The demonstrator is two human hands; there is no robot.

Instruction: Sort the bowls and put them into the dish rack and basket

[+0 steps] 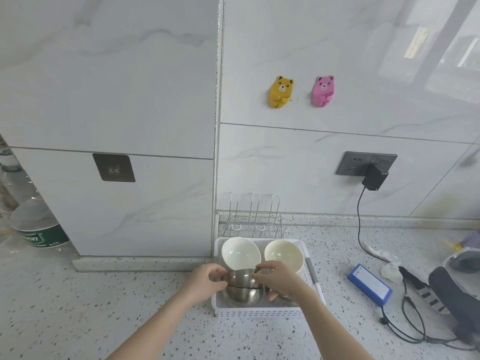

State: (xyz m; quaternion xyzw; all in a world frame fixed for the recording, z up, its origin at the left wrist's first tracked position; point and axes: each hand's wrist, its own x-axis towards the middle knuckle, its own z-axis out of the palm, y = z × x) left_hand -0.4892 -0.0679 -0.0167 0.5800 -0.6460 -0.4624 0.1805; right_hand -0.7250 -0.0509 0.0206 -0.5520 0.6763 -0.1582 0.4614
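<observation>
The speckled terrazzo counter (78, 307) carries all items; its marble-tiled wall stands beyond both hands. The white perforated basket (259, 313) sits directly under and ahead of the hands. The wire dish rack (255, 219) stands behind the basket, well beyond the fingertips, with no bowl visible in it.

Two ceramic bowls lean on edge at the basket's far end, probably to drain and save space: the white bowl (240, 253) just beyond the left hand (205, 281), the cream bowl (283, 254) just beyond the right hand (280, 280).

Two steel bowls lie between the hands, nested dome-up. The upper steel bowl (241, 278) is pinched at opposite sides by both hands, fingers curled on its edge; a two-sided hold keeps it level, likely for seating or separating. The lower steel bowl (244, 296) rests in the basket beneath it. Something metallic below the right hand cannot be identified.
</observation>
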